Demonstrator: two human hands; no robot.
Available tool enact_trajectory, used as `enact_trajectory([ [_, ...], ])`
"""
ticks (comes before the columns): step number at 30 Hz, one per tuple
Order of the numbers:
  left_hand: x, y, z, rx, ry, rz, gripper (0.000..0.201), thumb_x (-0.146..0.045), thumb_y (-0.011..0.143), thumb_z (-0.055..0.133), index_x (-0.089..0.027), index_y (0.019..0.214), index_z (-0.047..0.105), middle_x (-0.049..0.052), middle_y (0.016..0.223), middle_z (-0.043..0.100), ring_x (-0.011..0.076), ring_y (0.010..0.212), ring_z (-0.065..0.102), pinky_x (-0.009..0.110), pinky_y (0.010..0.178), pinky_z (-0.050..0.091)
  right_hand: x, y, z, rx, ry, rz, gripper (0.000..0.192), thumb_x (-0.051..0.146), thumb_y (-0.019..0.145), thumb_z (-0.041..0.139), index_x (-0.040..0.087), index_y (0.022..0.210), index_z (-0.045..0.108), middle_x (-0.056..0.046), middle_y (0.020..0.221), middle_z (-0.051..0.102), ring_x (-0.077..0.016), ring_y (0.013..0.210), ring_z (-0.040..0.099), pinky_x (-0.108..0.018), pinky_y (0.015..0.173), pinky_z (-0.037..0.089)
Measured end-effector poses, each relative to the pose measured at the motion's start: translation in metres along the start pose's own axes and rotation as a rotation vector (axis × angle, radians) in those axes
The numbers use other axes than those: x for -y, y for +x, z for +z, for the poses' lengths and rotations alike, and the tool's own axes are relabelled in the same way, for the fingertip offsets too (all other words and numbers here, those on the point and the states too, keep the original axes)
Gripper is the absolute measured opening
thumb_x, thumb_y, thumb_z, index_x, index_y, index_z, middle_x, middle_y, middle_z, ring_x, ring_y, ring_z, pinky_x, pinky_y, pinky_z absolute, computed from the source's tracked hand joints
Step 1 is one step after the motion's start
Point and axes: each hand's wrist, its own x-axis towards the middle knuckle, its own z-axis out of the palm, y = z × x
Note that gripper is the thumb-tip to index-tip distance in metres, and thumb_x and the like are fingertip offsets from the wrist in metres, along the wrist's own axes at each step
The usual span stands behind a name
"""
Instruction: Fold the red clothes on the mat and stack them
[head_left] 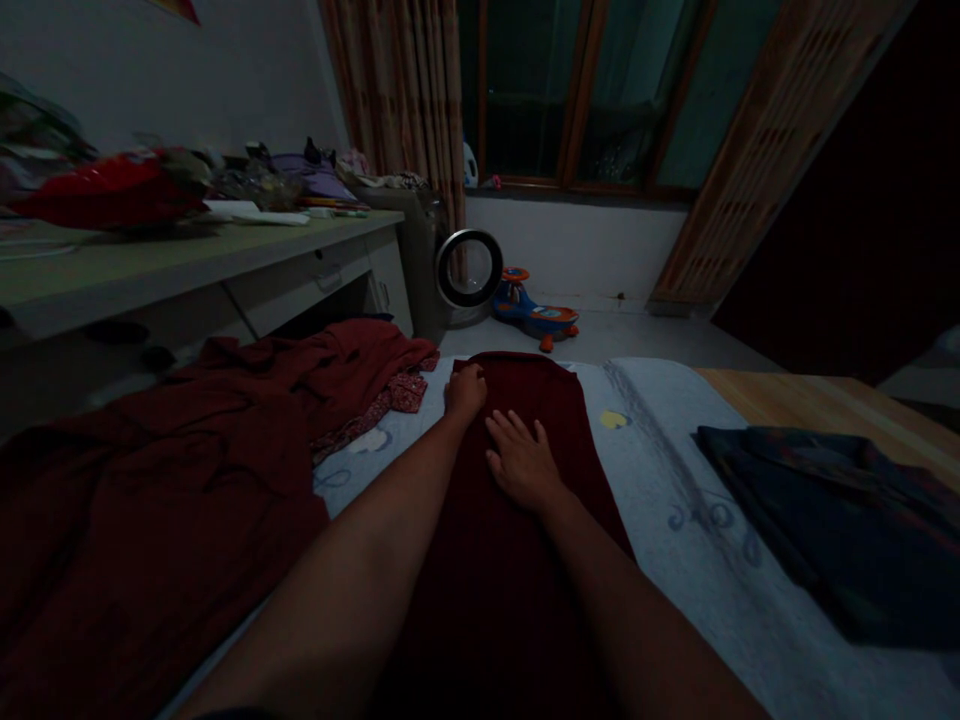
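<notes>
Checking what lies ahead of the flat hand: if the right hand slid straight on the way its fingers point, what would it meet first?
Probably the left hand. The right hand lies flat on the maroon cloth, fingers pointing up-left toward it, only cloth between; depth is unclear.

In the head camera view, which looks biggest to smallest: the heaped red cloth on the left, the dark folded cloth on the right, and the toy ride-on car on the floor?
1. heaped red cloth
2. dark folded cloth
3. toy ride-on car

The toy sits farthest from the camera, so its true size against the cloths is unsure.
</notes>
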Motion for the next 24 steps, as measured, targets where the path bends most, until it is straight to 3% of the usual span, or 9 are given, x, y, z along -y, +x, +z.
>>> enact_trajectory([
  [4, -0.002, -0.012, -0.001, -0.078, 0.175, 0.052, 0.031, -0.028, 0.091, 0.048, -0.021, 0.121, 0.055, 0.013, 0.13, 0.055, 0.0291, 0.124, 0.046, 0.044, 0.101, 0.036, 0.001, 0.001, 0.0, 0.059, -0.008, 0.029, 0.055, 0.042, 0.096, 0.033, 0.024, 0.147, 0.037, -0.005, 0.156, 0.03, -0.0239, 0.145, 0.02, -0.055, 0.115, 0.011],
  [9, -0.009, -0.015, -0.024, -0.202, 0.253, 0.116, 0.036, -0.022, 0.093, 0.041, -0.021, 0.128, 0.05, 0.012, 0.131, 0.054, 0.027, 0.124, 0.046, 0.04, 0.102, 0.036, 0.001, 0.002, 0.001, 0.062, 0.007, 0.035, 0.054, 0.042, 0.095, 0.034, 0.024, 0.146, 0.038, -0.005, 0.156, 0.029, -0.024, 0.145, 0.02, -0.055, 0.115, 0.011],
  [11, -0.009, -0.02, -0.031, -0.099, 0.222, 0.273, 0.04, -0.015, 0.092, 0.035, -0.023, 0.128, 0.052, 0.009, 0.13, 0.057, 0.0225, 0.123, 0.049, 0.036, 0.105, 0.035, 0.0, 0.003, 0.001, 0.056, 0.014, 0.034, 0.054, 0.042, 0.095, 0.034, 0.023, 0.146, 0.039, -0.005, 0.155, 0.03, -0.0242, 0.145, 0.02, -0.055, 0.115, 0.011],
  [13, -0.004, -0.028, -0.032, 0.093, 0.21, 0.453, 0.044, -0.013, 0.092, 0.033, -0.023, 0.128, 0.054, 0.006, 0.132, 0.058, 0.0186, 0.124, 0.05, 0.033, 0.108, 0.033, 0.001, 0.003, 0.002, 0.052, 0.015, 0.031, 0.055, 0.041, 0.094, 0.035, 0.022, 0.146, 0.038, -0.005, 0.155, 0.031, -0.0248, 0.144, 0.021, -0.055, 0.114, 0.011],
  [15, 0.003, -0.034, -0.027, 0.24, 0.239, 0.535, 0.044, -0.017, 0.093, 0.033, -0.021, 0.132, 0.052, 0.006, 0.14, 0.053, 0.0186, 0.133, 0.043, 0.034, 0.112, 0.029, 0.001, 0.003, 0.002, 0.055, 0.013, 0.028, 0.056, 0.04, 0.094, 0.036, 0.021, 0.147, 0.036, -0.006, 0.155, 0.032, -0.0253, 0.144, 0.021, -0.056, 0.114, 0.011],
  [20, 0.017, -0.028, -0.013, 0.36, 0.313, 0.413, 0.05, -0.04, 0.095, 0.036, -0.026, 0.143, 0.041, 0.005, 0.156, 0.03, 0.0223, 0.146, 0.02, 0.046, 0.117, 0.016, 0.0, 0.003, 0.002, 0.076, 0.011, 0.035, 0.056, 0.04, 0.093, 0.036, 0.023, 0.147, 0.036, -0.005, 0.155, 0.03, -0.0248, 0.144, 0.02, -0.055, 0.114, 0.011],
  [24, 0.016, -0.011, -0.016, 0.33, 0.337, 0.396, 0.046, -0.039, 0.095, 0.038, -0.029, 0.139, 0.044, 0.003, 0.156, 0.03, 0.0225, 0.145, 0.02, 0.049, 0.116, 0.014, 0.0, 0.003, 0.002, 0.08, -0.007, 0.036, 0.056, 0.04, 0.093, 0.036, 0.023, 0.146, 0.037, -0.006, 0.155, 0.03, -0.0246, 0.144, 0.02, -0.055, 0.114, 0.012],
])
